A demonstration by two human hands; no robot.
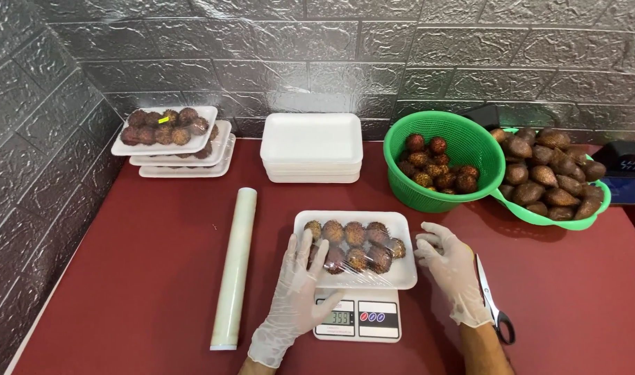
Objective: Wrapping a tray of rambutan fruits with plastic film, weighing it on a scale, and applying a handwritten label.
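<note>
Rambutans (356,243) fill a white foam tray (401,276) that sits on a small digital kitchen scale (359,319), itself resting on the red surface (123,278); clear film looks already drawn over the fruit. Beyond the hands stand a green basket (470,132) of loose rambutans and, right of it, a second green basket (574,221) of brown scaly fruit, then a stack of empty white trays (310,142) and three wrapped trays (172,139) far to the left. Just left of the left hand lies a roll of cling film (234,267). The left hand (297,292), gloved, lies flat and open on the film over the fruit; the right hand (453,271), gloved and loosely spread, hovers at the tray's right edge, holding nothing. Scissors (491,298) lie just right of it. Wrapping seems to be at the smoothing stage; tucking the film's loose edges under the tray would seem to call for lifting it.
</note>
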